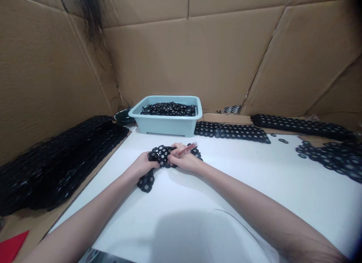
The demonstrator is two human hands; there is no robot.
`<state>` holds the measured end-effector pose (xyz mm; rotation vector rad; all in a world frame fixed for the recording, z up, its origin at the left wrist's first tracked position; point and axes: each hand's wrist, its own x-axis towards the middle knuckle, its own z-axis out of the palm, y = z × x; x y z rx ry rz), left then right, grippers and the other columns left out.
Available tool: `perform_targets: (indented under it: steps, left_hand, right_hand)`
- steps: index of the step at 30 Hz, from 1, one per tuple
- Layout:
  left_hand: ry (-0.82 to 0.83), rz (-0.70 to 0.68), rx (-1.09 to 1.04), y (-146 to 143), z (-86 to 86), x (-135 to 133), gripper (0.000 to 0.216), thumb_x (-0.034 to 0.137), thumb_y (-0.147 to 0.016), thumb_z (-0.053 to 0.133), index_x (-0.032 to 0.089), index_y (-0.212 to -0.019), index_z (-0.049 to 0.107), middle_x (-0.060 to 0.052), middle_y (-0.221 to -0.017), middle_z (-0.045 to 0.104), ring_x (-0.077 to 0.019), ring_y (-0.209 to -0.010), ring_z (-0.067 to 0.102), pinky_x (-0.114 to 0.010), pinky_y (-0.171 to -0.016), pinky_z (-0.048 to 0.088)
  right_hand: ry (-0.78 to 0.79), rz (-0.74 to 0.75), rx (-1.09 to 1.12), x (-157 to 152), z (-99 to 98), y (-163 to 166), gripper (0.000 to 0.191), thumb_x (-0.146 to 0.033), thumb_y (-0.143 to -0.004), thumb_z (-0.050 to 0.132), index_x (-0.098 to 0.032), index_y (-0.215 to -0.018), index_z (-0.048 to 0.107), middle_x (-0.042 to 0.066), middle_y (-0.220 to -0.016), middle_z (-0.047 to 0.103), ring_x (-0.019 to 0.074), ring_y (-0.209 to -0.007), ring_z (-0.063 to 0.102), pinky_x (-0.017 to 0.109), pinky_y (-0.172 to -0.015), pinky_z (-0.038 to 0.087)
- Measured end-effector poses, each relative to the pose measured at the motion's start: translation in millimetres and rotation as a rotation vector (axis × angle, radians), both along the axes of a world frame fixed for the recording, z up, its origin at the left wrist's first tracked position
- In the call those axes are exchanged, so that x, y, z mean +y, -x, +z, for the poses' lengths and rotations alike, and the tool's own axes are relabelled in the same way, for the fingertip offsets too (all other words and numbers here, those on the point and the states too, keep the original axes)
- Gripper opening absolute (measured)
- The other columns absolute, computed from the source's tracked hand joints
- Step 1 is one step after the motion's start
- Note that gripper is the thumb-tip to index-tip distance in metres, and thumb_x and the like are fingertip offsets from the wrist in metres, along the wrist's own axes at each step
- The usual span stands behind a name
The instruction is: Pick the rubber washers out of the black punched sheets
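Observation:
A strip of black linked rings (163,156) is bunched up over the white table top in the head view. My left hand (144,165) grips its left part, thumb toward me, and one end hangs down below that hand. In my right hand (182,160) is a slim pen-like tool (188,149) with a reddish, clear-ended handle, slanting up to the right. Its working tip is hidden among the fingers and rings. The fingertips of this hand press against the middle of the strip, and more of the strip shows behind it.
A light blue basin (166,125) full of black rings stands behind my hands. Black linked-ring panels (232,132) lie to its right, with more linked rings (336,157) at the far right. Black netted material (56,161) is heaped at the left. Cardboard walls (181,59) enclose the table (240,157).

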<state>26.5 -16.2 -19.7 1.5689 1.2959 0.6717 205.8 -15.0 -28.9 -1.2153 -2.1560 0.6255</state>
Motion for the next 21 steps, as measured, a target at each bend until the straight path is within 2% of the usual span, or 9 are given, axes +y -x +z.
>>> perform_targets:
  steps: [7,12,16,21]
  left_hand:
    - [0.094,-0.065,-0.032,3.4,9.1,-0.8,0.028,0.021,-0.060,0.055,0.013,-0.087,0.059,-0.005,-0.087,0.064,-0.0194,-0.080,0.056,-0.028,-0.070,0.040]
    - [0.148,-0.065,-0.032,8.4,8.6,2.9,0.026,0.019,-0.061,0.054,0.013,-0.086,0.059,-0.004,-0.081,0.064,-0.0182,-0.076,0.056,-0.027,-0.067,0.041]
    - [0.157,-0.037,-0.022,8.7,7.8,4.0,0.024,0.021,-0.061,0.056,0.013,-0.084,0.059,-0.003,-0.078,0.064,-0.0172,-0.072,0.056,-0.027,-0.065,0.041]
    - [0.089,-0.038,-0.068,3.5,3.5,0.8,0.029,0.023,-0.058,0.061,0.013,-0.086,0.061,-0.006,-0.088,0.065,-0.0192,-0.081,0.057,-0.028,-0.074,0.040]
  right_hand:
    - [0.128,0.008,0.088,1.6,0.3,-0.8,0.029,-0.025,-0.077,0.038,-0.018,-0.056,0.056,0.004,-0.083,0.051,0.0177,-0.086,0.046,0.031,-0.079,0.037]
    - [0.169,0.030,0.117,3.7,1.4,-2.2,0.029,-0.024,-0.077,0.039,-0.017,-0.053,0.054,0.003,-0.081,0.053,0.0156,-0.079,0.049,0.028,-0.076,0.039]
    - [0.182,0.036,0.146,3.7,4.2,-3.1,0.028,-0.023,-0.077,0.040,-0.017,-0.053,0.053,0.003,-0.079,0.054,0.0148,-0.077,0.050,0.027,-0.076,0.039]
    - [0.170,-0.006,0.121,-2.6,5.3,2.0,0.028,-0.023,-0.077,0.038,-0.017,-0.053,0.051,0.003,-0.080,0.052,0.0155,-0.079,0.048,0.031,-0.081,0.036]
